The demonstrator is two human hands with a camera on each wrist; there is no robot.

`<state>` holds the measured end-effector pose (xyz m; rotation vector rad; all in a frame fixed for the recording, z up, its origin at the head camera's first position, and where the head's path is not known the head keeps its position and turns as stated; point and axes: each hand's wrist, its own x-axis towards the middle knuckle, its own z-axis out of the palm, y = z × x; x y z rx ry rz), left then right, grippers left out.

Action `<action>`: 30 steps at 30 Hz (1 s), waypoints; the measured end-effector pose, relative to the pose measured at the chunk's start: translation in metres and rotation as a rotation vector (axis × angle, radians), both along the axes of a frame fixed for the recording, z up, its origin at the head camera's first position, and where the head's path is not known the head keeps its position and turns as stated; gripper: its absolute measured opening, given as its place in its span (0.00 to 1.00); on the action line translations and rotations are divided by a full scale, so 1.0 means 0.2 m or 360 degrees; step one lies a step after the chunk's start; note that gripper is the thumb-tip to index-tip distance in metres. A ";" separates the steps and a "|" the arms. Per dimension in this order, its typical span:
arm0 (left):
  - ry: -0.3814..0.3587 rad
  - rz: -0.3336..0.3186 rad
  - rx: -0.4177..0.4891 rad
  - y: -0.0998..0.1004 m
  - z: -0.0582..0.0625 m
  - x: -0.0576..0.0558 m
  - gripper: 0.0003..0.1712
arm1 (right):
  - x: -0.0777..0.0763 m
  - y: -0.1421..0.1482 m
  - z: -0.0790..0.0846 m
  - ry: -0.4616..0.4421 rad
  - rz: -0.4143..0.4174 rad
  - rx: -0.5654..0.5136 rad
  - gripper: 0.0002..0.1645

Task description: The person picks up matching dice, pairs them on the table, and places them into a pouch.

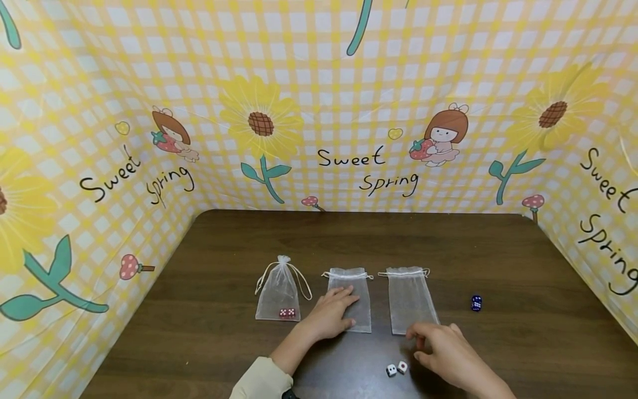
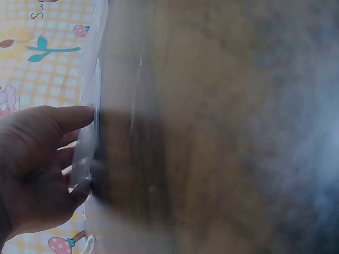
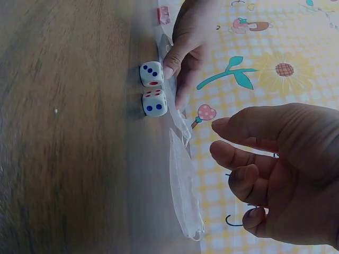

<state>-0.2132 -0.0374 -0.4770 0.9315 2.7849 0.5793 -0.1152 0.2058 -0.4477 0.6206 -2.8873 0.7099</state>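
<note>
In the head view my left hand rests on the middle white mesh drawstring bag, fingers spread over it. Its fingertips touch the sheer fabric in the left wrist view, where the hand appears at the left. My right hand hovers by the lower edge of the right mesh bag, fingers loosely bent and holding nothing. Close to it, two white dice sit side by side on the table. The right wrist view shows that hand apart from the white dice.
A third mesh bag, its neck gathered, lies at the left with red dice inside. Blue dice stand at the right of the dark wooden table. Yellow checked cloth walls the back and sides.
</note>
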 end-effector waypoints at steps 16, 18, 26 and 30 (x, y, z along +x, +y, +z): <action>0.0429 -0.0009 -0.0036 0.00 0.03 -0.03 0.16 | 0.00 0.00 0.01 -0.0033 -0.0003 -0.0009 0.15; 0.0498 -0.0008 -0.0028 -0.01 0.04 -0.03 0.16 | 0.00 0.00 0.01 -0.0027 -0.0007 -0.0012 0.15; 0.0801 -0.0011 0.0087 -0.03 0.09 -0.02 0.14 | 0.00 0.00 0.01 0.0052 -0.0002 -0.0028 0.15; 0.0812 -0.0018 0.0122 -0.03 0.13 -0.01 0.17 | -0.01 0.00 0.02 0.0109 0.0008 -0.0038 0.15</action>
